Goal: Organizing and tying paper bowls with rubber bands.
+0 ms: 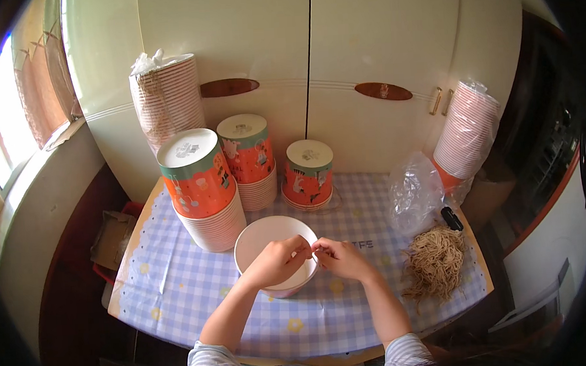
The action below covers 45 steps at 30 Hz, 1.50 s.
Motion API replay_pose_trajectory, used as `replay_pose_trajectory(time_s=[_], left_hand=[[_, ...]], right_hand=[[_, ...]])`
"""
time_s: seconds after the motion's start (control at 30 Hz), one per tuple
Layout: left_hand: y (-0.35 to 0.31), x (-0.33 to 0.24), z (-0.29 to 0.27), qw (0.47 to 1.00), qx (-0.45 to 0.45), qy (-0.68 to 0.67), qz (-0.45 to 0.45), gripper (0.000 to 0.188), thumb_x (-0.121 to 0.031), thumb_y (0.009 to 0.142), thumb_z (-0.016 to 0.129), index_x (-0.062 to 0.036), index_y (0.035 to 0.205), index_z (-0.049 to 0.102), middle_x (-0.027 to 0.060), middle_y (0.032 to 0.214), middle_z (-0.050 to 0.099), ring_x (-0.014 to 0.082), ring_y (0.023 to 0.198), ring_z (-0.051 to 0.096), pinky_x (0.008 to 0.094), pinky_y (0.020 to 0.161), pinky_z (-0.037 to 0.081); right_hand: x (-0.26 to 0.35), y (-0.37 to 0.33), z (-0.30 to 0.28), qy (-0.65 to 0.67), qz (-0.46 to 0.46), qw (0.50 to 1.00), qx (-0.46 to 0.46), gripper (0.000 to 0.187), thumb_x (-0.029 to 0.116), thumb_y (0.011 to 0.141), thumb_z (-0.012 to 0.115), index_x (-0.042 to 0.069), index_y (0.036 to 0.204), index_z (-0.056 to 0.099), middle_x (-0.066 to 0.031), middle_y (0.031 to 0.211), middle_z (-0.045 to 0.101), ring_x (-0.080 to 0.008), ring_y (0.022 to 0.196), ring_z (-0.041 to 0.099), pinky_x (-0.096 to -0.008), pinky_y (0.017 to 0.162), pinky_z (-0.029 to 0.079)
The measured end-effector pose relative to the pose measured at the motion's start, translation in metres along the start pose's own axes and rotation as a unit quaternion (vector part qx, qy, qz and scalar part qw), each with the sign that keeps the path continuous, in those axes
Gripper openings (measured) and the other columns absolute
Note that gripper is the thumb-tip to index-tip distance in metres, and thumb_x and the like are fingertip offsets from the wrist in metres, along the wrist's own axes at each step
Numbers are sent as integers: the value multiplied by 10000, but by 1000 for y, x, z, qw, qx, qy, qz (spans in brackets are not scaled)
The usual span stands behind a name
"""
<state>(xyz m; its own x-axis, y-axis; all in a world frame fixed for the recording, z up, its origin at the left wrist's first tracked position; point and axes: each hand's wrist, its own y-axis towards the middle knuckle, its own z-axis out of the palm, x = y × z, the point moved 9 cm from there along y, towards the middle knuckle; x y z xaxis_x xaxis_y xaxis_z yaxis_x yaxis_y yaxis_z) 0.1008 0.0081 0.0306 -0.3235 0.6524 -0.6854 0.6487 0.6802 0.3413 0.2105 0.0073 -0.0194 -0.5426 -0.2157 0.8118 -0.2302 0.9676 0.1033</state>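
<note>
Though tight together, left fingers (300,250) and right fingers (326,249) at white bucket's (259,239) right rim, grip unclear.

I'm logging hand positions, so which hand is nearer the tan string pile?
Right: the right hand is left of the string pile, at the right edge of the bowl. The left hand is farther left, over it.
</note>
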Motion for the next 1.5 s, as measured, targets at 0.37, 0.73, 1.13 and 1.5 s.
replay_pose_trajectory(time_s=[0.37,0.73,1.13,1.5], left_hand=[[0,2,-1,992,-48,-114,-40,115,-93,835,545,4,891,572,74,729,616,154,645,581,259,608,466],[3,-9,17,998,3,-47,-51,268,-160,769,621,-16,992,583,127,824,622,217,684,600,321,633,483],[1,7,22,979,-19,-193,-65,136,-105,816,578,22,860,597,91,720,641,142,654,620,262,596,479],[-2,5,16,985,-82,-126,-81,152,-125,793,611,8,865,626,86,658,627,120,572,583,251,556,463]], right_hand=[[21,-9,-8,26,-38,999,5,198,183,813,602,41,951,602,-78,674,621,-115,601,581,-267,581,465],[22,-11,-22,234,-59,970,-34,136,141,859,562,12,897,583,4,720,583,-46,602,508,-194,529,429],[25,-18,-24,243,-92,965,-20,244,86,841,573,27,1055,471,2,716,559,-38,663,511,-192,603,429],[50,-38,-42,223,-127,965,-53,193,79,856,544,30,1033,483,-6,819,578,-25,650,488,-163,553,403]])
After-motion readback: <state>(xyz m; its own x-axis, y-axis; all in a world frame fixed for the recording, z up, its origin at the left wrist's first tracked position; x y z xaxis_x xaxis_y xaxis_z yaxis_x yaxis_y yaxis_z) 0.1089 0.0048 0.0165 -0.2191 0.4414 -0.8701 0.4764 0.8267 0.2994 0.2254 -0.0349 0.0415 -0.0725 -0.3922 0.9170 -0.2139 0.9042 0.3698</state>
